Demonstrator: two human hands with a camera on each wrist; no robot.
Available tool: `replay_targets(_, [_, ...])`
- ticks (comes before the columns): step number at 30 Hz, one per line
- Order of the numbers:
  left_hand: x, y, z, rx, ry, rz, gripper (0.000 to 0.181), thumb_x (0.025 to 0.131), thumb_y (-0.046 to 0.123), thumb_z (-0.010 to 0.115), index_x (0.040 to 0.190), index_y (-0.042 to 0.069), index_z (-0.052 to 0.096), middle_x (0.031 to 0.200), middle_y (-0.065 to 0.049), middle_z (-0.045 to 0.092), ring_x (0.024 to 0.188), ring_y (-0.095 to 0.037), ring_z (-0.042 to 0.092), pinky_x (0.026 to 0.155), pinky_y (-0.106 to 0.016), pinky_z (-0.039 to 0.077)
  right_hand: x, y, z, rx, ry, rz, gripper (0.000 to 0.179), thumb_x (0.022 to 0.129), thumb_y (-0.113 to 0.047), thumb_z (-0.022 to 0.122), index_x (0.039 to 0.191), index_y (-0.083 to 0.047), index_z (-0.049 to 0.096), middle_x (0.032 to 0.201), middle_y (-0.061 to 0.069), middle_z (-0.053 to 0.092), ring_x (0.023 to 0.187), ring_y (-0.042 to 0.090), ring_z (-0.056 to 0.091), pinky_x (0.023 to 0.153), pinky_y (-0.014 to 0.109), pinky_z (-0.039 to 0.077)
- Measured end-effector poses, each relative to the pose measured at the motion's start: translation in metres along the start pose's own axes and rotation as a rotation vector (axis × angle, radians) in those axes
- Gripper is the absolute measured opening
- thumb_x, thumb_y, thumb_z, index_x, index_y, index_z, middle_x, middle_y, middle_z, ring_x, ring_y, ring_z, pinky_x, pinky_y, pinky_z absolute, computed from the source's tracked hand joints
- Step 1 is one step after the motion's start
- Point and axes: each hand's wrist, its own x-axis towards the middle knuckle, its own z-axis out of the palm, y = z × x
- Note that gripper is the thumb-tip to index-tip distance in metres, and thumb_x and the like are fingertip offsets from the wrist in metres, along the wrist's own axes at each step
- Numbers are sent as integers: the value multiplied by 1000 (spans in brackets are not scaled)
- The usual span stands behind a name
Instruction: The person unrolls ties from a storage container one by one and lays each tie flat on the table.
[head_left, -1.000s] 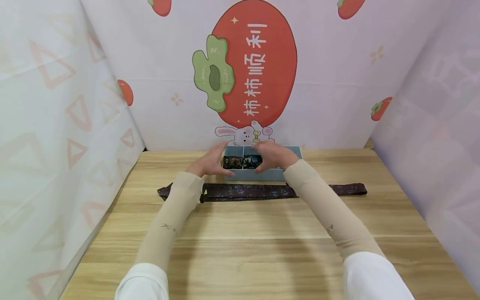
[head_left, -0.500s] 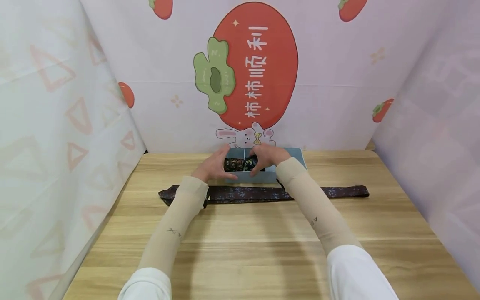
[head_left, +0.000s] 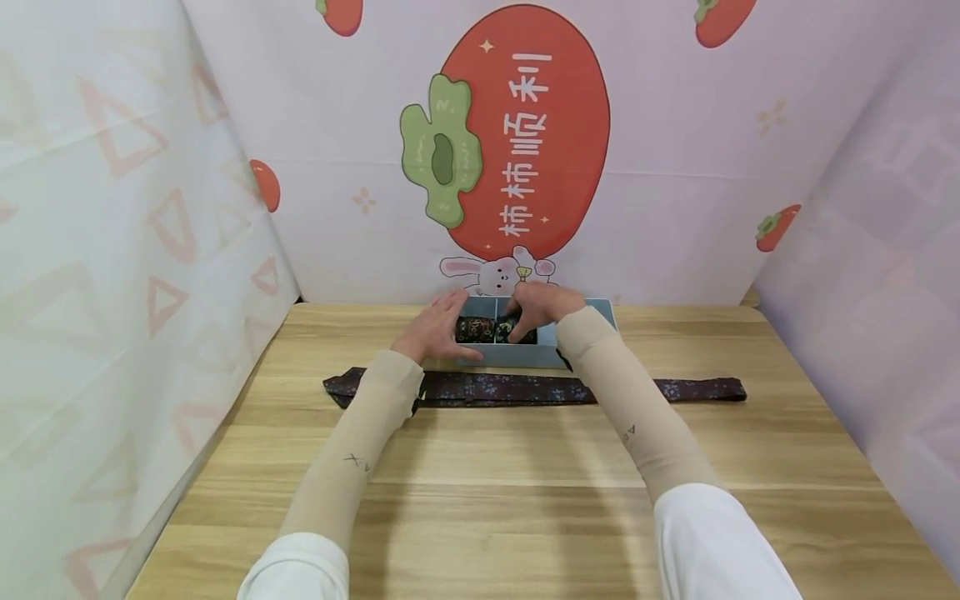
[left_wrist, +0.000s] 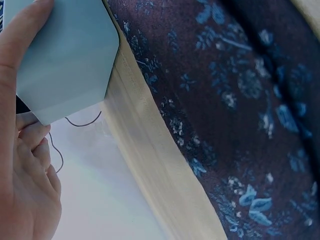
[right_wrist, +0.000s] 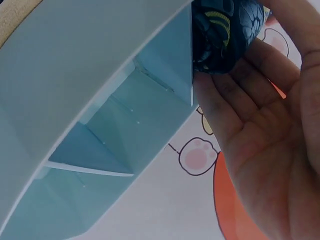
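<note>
A light-blue divided box (head_left: pixel 517 357) stands at the back of the table. At its left end my left hand (head_left: pixel 435 332) grips the box, thumb along the front wall and fingers behind, as the left wrist view shows on the box's end (left_wrist: pixel 70 55). One dark patterned rolled tie (head_left: pixel 476 330) lies in the leftmost compartment. My right hand (head_left: pixel 543 304) reaches in from above and holds a second, blue-and-yellow patterned rolled tie (right_wrist: pixel 225 35) in the compartment beside it. In front of the box a dark floral tie (head_left: pixel 517 389) lies stretched flat, partly hidden under both forearms.
Further compartments (right_wrist: pixel 145 105) of the box, to the right of the rolls, show bare floors and thin dividers. Right behind the box rises a printed cloth backdrop (head_left: pixel 345 250). Cloth walls (head_left: pixel 97 250) flank the wooden table (head_left: pixel 480 500).
My right hand has moved a little left over the second rolled tie, and its fingers have gone down into that compartment. The left hand stays at the box's left end.
</note>
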Motion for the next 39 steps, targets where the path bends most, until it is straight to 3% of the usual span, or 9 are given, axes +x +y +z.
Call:
replay_targets(10, [0, 1, -1, 13, -13, -2, 130, 82, 62, 83, 169, 2, 9, 179, -14, 11, 167, -28, 7, 137, -45, 9, 4, -5, 6, -67, 41, 1, 59, 89, -39, 86, 139, -11, 71, 141, 8, 70, 123, 25, 69, 104, 47, 60])
replay_targets(21, [-2, 5, -3, 8, -3, -2, 130, 82, 61, 85, 169, 1, 10, 178, -15, 13, 167, -30, 9, 137, -45, 10, 3, -8, 5, -88, 83, -46, 56, 86, -36, 89, 132, -8, 74, 131, 10, 74, 111, 24, 73, 98, 44, 63])
replay_targets(33, [0, 4, -6, 30, -7, -6, 130, 81, 62, 85, 169, 1, 11, 178, -16, 14, 166, -32, 12, 137, -46, 13, -11, -19, -21, -135, 121, -76, 55, 87, -35, 87, 131, -6, 74, 132, 12, 72, 119, 28, 69, 101, 44, 61])
replay_targets(39, [0, 5, -5, 2, -22, -17, 130, 81, 61, 85, 169, 3, 10, 179, -14, 13, 167, -30, 9, 137, -46, 12, -22, -23, -31, -153, 142, -57, 57, 88, -37, 86, 135, -7, 72, 136, 12, 71, 110, 23, 72, 94, 40, 64])
